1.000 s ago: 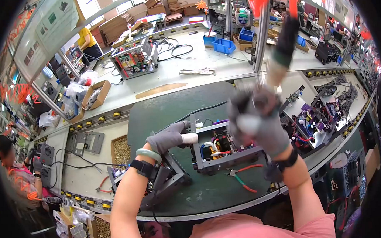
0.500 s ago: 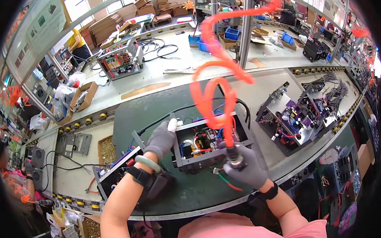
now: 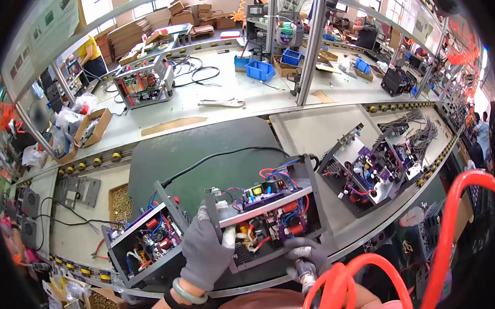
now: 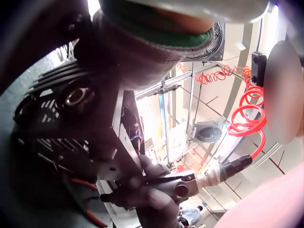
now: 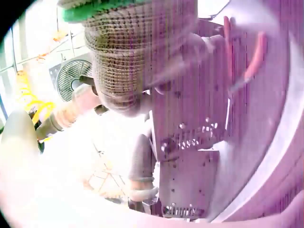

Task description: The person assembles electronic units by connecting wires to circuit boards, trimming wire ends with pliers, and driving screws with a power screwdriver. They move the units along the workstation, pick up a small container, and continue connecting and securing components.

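My gloved left hand (image 3: pixel 207 253) grips the left end of a black metal chassis (image 3: pixel 272 206) near the front of the green mat. Purple circuit boards, red capacitors and coloured wires show inside it. Its slotted outer panel (image 4: pixel 52 147) fills the left of the left wrist view. My gloved right hand (image 3: pixel 312 254) holds an air screwdriver (image 3: pixel 307 274) low at the chassis's front side. In the left wrist view the screwdriver (image 4: pixel 185 183) lies across my fingers, bit pointing left beside the panel. A second chassis (image 3: pixel 144 244) stands left of my left hand.
A red coiled air hose (image 3: pixel 445 245) loops at front right. Further chassis (image 3: pixel 370 177) and a cable bundle (image 3: pixel 426 133) lie on the right conveyor. A black cable (image 3: pixel 225 151) arches behind the work. At left are a box of brass-coloured fasteners (image 3: pixel 120 204) and red-handled pliers (image 3: pixel 100 249).
The right hand has come down from high on the right with the screwdriver to the chassis's front side. The chassis now sits nearer the front edge, its boards more visible; the left hand moved with it.
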Tool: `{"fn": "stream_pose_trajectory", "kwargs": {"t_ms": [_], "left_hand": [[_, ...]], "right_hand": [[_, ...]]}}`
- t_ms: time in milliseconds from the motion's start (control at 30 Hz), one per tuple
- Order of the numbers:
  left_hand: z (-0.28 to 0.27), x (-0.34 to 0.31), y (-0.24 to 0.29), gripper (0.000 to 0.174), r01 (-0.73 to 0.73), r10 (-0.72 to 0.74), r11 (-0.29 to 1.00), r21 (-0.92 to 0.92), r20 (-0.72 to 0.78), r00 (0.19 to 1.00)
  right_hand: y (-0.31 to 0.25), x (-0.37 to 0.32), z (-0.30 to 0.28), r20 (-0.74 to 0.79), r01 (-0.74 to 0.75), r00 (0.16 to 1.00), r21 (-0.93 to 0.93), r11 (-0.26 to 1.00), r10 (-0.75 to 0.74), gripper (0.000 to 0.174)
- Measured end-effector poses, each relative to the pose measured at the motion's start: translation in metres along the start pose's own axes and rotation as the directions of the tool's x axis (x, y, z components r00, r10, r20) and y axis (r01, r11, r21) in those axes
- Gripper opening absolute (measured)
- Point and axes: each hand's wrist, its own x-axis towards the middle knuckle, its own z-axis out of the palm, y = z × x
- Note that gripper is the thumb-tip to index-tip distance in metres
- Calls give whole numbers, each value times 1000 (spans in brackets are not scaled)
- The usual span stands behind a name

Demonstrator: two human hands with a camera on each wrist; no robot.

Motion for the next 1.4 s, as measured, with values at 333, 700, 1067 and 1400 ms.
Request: {"fn": "stream_pose_trajectory", "kwargs": {"t_ms": [333,700,1067,1400], "left_hand": [[8,-32,-4,83,-188,179,982,-14,-245,953],[-14,-34,-4,72,-149,116,973,-175,-185,976],[-70,-90,-65,36,112,-58,898,426,-136,989],[-45,-162,-31,25,50,0,894,446,-113,994]], "right_hand": [[52,19,-18,162,672,721,-403,622,-674,41],[68,18,-15,63,636,706,-493,593,-705,43],[84,24,-24,-33,660,717,-291,693,-696,45],[63,17,-21,-189,448,856,-194,873,-481,54]]}}
